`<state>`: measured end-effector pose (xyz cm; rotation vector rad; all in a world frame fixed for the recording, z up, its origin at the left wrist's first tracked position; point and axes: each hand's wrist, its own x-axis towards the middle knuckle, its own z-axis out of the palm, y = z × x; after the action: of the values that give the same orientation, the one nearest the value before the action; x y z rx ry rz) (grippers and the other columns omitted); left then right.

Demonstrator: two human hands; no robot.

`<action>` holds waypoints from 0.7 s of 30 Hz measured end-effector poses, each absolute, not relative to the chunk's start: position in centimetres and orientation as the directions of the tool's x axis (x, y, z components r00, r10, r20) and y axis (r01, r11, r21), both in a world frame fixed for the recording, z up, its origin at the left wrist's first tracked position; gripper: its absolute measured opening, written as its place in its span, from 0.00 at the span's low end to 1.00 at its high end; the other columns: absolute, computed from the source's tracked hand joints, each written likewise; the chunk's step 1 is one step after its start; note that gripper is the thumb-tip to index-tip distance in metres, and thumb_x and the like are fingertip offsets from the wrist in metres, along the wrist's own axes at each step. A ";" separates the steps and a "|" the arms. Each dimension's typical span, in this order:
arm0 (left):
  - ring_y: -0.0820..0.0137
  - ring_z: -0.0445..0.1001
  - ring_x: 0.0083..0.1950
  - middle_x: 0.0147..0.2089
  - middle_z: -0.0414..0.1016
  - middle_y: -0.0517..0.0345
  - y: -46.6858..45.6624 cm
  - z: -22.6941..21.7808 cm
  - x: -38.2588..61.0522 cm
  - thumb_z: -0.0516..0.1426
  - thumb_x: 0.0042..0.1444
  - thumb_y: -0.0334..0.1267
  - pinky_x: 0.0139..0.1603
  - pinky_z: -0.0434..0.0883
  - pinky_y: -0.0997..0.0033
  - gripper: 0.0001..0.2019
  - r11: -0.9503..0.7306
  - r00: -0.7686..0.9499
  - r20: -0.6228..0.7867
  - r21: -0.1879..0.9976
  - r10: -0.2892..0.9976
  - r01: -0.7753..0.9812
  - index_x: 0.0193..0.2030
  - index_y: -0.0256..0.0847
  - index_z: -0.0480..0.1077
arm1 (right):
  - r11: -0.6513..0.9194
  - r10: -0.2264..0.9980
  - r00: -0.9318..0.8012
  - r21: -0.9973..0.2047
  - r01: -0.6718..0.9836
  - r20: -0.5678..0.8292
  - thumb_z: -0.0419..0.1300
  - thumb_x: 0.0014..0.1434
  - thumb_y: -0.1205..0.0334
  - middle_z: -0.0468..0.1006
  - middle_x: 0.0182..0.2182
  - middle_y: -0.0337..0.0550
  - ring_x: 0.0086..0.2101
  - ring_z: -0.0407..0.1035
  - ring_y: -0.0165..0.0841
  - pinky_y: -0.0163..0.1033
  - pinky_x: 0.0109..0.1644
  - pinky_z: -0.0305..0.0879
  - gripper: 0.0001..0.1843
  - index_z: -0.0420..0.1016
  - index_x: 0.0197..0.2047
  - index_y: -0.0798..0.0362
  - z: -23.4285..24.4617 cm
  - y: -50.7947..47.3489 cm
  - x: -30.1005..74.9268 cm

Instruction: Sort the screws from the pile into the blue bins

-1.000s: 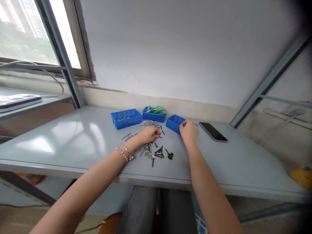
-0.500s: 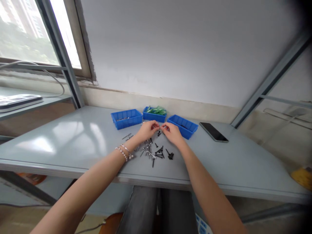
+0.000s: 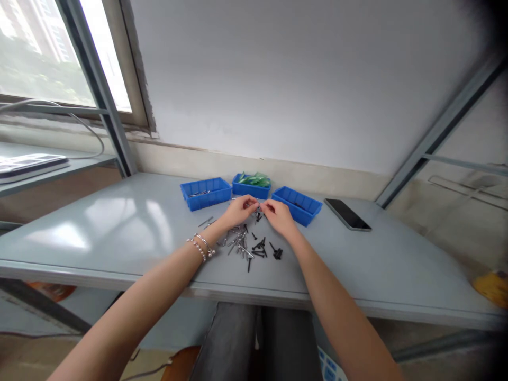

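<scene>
Nearest the camera, two bare forearms are stretched out over the front edge of the desk (image 3: 119,227), and beaded bracelets (image 3: 201,246) are worn on the left wrist. Just short of the grip, on its near side, the loose screws (image 3: 246,247) are scattered on the desk: silver ones are heaped below the left hand (image 3: 237,212), and black ones are spread below the gap between the two hands and towards the right hand (image 3: 280,218).

Both hands are held low over the far end of this scatter. The fingertips of each are drawn together into a closed pinch, and the two grips are brought almost tip to tip. A small dark piece (image 3: 257,214) is seen right under the meeting point. It is too small for it to be told whether it is pinched or lies on the desk. A few more silver screws are seen just beyond the fingertips.

Beyond the grip, three blue trays are set in a shallow arc. The left tray (image 3: 205,192) is placed beyond and to the left, with a few silver pieces in it. The middle tray (image 3: 251,188) is placed straight beyond, and green pieces (image 3: 254,179) are held in it. The right tray (image 3: 298,205) is found just beside the right hand, on its far right. Further right, well apart from the grip, a dark phone (image 3: 347,214) is laid flat.
</scene>
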<state>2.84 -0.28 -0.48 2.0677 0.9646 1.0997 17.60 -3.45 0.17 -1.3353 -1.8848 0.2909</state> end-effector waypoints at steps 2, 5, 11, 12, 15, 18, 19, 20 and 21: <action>0.75 0.63 0.27 0.28 0.68 0.58 -0.4 -0.5 2.9 0.49 0.53 0.39 0.30 0.62 0.75 0.10 -0.550 0.406 0.408 0.762 0.818 0.342 0.31 0.35 0.66 | 0.427 0.869 -0.126 -0.594 0.682 0.479 0.49 0.54 0.60 0.69 0.20 0.38 0.23 0.60 0.27 0.31 0.29 0.53 0.12 0.68 0.25 0.55 0.2 -3.5 17.5; 0.75 0.61 0.26 0.23 0.64 0.60 -0.5 -0.3 2.8 0.45 0.55 0.43 0.28 0.60 0.74 0.15 -0.550 0.414 0.390 0.727 0.823 0.410 0.26 0.35 0.64 | 0.434 0.864 -0.120 -0.603 0.669 0.489 0.49 0.54 0.60 0.69 0.21 0.38 0.23 0.60 0.27 0.31 0.29 0.53 0.11 0.68 0.26 0.55 0.2 -3.5 17.4; 0.75 0.59 0.25 0.22 0.62 0.62 -0.8 0.0 2.5 0.44 0.56 0.46 0.28 0.58 0.74 0.18 -0.534 0.404 0.368 0.710 0.837 0.460 0.23 0.36 0.63 | 0.440 0.858 -0.111 -0.607 0.662 0.501 0.50 0.52 0.62 0.69 0.21 0.38 0.23 0.61 0.27 0.31 0.29 0.54 0.09 0.69 0.27 0.55 0.2 -3.6 17.4; 0.75 0.60 0.25 0.22 0.63 0.62 -0.8 0.0 2.5 0.44 0.56 0.46 0.28 0.58 0.74 0.18 -0.529 0.405 0.361 0.712 0.840 0.461 0.23 0.36 0.63 | 0.440 0.857 -0.108 -0.606 0.663 0.504 0.50 0.52 0.62 0.69 0.20 0.38 0.23 0.60 0.27 0.31 0.29 0.55 0.09 0.69 0.27 0.55 0.2 -3.6 17.4; 0.74 0.60 0.25 0.22 0.63 0.62 -0.6 -0.2 2.5 0.44 0.55 0.46 0.28 0.58 0.74 0.17 -0.525 0.417 0.349 0.718 0.839 0.457 0.24 0.37 0.63 | 0.439 0.856 -0.102 -0.608 0.661 0.506 0.51 0.52 0.62 0.68 0.20 0.37 0.23 0.60 0.26 0.31 0.29 0.55 0.08 0.69 0.27 0.55 0.2 -3.5 17.5; 0.75 0.58 0.25 0.21 0.60 0.62 -0.5 -0.2 2.5 0.45 0.55 0.45 0.27 0.57 0.74 0.16 -0.532 0.413 0.361 0.715 0.836 0.452 0.23 0.37 0.61 | 0.431 0.862 -0.100 -0.616 0.660 0.496 0.51 0.52 0.61 0.68 0.20 0.36 0.22 0.60 0.26 0.31 0.29 0.54 0.08 0.69 0.28 0.54 0.0 -3.4 17.5; 0.75 0.58 0.24 0.21 0.60 0.63 -0.6 -0.2 2.5 0.45 0.55 0.44 0.27 0.56 0.75 0.15 -0.536 0.408 0.369 0.714 0.835 0.450 0.23 0.37 0.61 | 0.426 0.866 -0.100 -0.618 0.661 0.490 0.52 0.52 0.60 0.68 0.20 0.36 0.22 0.60 0.26 0.31 0.29 0.54 0.08 0.69 0.29 0.54 0.0 -3.4 17.5; 0.75 0.57 0.24 0.21 0.59 0.63 -0.6 -0.2 2.5 0.46 0.55 0.44 0.26 0.56 0.75 0.15 -0.538 0.402 0.376 0.714 0.835 0.448 0.23 0.37 0.61 | 0.420 0.870 -0.101 -0.619 0.664 0.482 0.52 0.52 0.59 0.67 0.20 0.36 0.22 0.60 0.27 0.31 0.28 0.54 0.09 0.69 0.29 0.54 -0.1 -3.4 17.5; 0.76 0.57 0.24 0.21 0.59 0.63 -0.7 -0.1 2.6 0.46 0.54 0.44 0.26 0.56 0.75 0.15 -0.538 0.398 0.380 0.716 0.835 0.444 0.23 0.37 0.61 | 0.414 0.874 -0.102 -0.619 0.667 0.474 0.52 0.52 0.58 0.67 0.19 0.36 0.22 0.59 0.27 0.31 0.28 0.54 0.09 0.69 0.29 0.54 -0.1 -3.4 17.5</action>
<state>2.56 -0.66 -0.11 2.1481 1.0899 1.0072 17.53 -3.38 -0.09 -1.3238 -1.8393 0.3139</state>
